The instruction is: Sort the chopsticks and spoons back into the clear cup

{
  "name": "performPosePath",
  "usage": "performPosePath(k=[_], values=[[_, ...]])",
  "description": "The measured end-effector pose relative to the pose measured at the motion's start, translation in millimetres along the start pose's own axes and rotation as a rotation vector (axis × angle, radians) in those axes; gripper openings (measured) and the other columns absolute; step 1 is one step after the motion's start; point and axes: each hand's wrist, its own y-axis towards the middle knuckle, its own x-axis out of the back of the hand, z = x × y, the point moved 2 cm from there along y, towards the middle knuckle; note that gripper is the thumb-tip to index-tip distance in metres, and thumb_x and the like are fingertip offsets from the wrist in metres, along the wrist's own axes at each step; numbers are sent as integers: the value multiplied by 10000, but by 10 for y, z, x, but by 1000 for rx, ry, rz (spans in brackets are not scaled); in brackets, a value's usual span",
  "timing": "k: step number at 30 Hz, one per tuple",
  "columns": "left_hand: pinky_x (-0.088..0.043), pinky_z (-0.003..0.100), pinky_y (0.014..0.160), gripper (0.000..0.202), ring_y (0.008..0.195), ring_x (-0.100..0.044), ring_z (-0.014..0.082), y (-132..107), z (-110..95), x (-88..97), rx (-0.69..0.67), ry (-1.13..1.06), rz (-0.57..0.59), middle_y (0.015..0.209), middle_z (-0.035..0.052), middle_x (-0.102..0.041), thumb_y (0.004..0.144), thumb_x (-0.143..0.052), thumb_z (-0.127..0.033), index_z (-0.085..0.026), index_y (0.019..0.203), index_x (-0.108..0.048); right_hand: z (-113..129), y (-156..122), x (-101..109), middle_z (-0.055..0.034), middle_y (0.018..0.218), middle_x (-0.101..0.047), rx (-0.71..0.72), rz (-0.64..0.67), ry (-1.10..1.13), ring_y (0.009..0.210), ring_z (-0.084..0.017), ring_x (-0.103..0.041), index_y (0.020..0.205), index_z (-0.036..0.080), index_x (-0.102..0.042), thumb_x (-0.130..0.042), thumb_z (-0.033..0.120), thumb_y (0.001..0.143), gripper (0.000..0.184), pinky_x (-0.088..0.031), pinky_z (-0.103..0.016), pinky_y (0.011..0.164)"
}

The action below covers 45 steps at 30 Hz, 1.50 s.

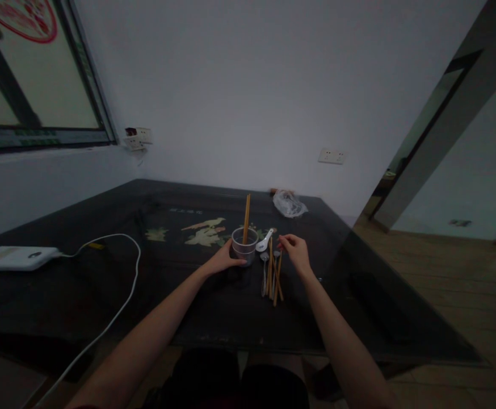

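Two legs in dark cloth (216, 378) are closest, by the near edge of the dark surface (231, 318). Ahead of them, the left grip (222, 260) curls around the side of a clear cup (248, 254), thumb in front, and has hold of it. The right grip (294, 247) is almost closed, its fingertips close together by the top ends of some loose chopsticks (270, 272); I can't tell if it has one. To do this well, I think the left grip should keep the cup steady without a hard squeeze. The right grip should take one thing at a time, since the loose chopsticks cross and could drag the metal spoons (264, 257) with them. Inside the cup, just right of the left grip, standing chopsticks (247, 216) poke up past the rim. Between the two grips, outside the cup, lies a white spoon (263, 245). Beyond the right grip sits a see-through bag (289, 204); I can't tell what it holds.
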Motion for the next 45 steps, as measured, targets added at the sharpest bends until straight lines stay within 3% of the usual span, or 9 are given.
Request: performPosePath(k=[7,13,20,24,29,33,39,45], values=[[-320,458,1089,900,1252,-468,289,8,34,25,-2,18,3,1362,176,-477,576,-817,-314,-152,1338,-367,-224,-21,43,-49,583,-657,-9,-15,-166,569,-190,-627,696,170,-653,-540,456,776,318,-452,-267,562],[-353,467,1070,894,1233,-490,286,-1,-13,11,19,-36,27,1375,182,-459,587,-810,-285,-158,1338,-341,-268,-17,70,-47,598,-667,-14,-3,-196,576,-184,-629,694,172,-643,-528,426,780,291,-447,-256,562],[-307,471,1106,879,1263,-456,273,-22,-50,44,34,78,16,1388,153,-451,601,-799,-309,-166,1335,-337,-288,-13,53,-50,623,-678,2,26,-338,608,-174,-630,723,165,-668,-514,414,798,302,-425,-246,585],[-361,476,1067,848,1239,-478,278,-29,-55,93,52,35,41,1367,160,-465,610,-797,-315,-172,1321,-357,-240,-18,93,-55,641,-684,-7,49,-340,609,-171,-631,717,168,-662,-506,413,803,303,-423,-245,589],[-428,477,995,943,1276,-422,308,-32,-172,187,48,-55,29,1451,194,-328,598,-806,-319,-192,1378,-290,-225,-24,106,-54,646,-683,-16,55,-372,610,-168,-627,718,165,-662,-502,398,803,295,-411,-246,594],[-422,486,992,913,1289,-401,310,-41,-252,270,31,-17,-2,1456,187,-310,626,-786,-319,-219,1388,-293,-260,-18,93,-53,654,-679,-15,65,-388,618,-167,-620,715,164,-663,-497,403,801,304,-404,-244,590],[-405,477,1004,816,1266,-437,288,-29,-304,395,-9,55,-143,1374,172,-427,673,-742,-377,-218,1363,-336,-284,-8,111,-53,663,-684,-32,86,-402,623,-165,-620,717,165,-671,-495,395,796,300,-396,-243,587],[-468,420,947,564,1160,-541,236,-56,-516,507,-179,26,-356,1266,125,-541,766,-630,-413,-215,1258,-439,-259,-17,117,-56,661,-688,-53,97,-424,620,-166,-619,741,161,-689,-495,384,796,302,-390,-240,570]])
